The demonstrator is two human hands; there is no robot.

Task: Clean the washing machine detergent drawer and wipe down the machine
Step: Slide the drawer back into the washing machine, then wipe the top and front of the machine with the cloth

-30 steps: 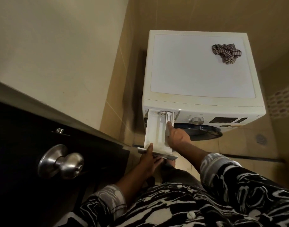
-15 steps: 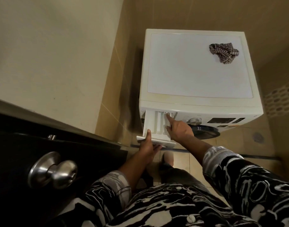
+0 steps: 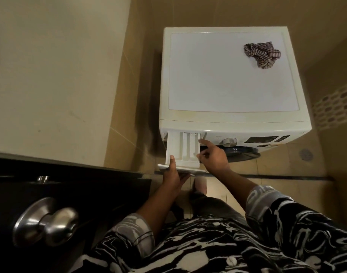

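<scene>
Drawer [image 3: 176,146] stuck out from the machine's [image 3: 227,75] front left, our left hand [image 3: 171,174] gripping its face to steady it, while our right hand [image 3: 214,156], holding nothing, pointed toward its rear, likely for the release.

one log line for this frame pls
drawer: pulled out | left hand: grips drawer front | right hand: index at drawer's right rear | cloth: on machine top

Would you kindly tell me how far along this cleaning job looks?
Done: the detergent drawer stands pulled out of the washing machine. In hand: the left hand grips its front, the right hand hovers beside it. Left: removing, cleaning, wiping; the cloth lies unused on top.
</scene>
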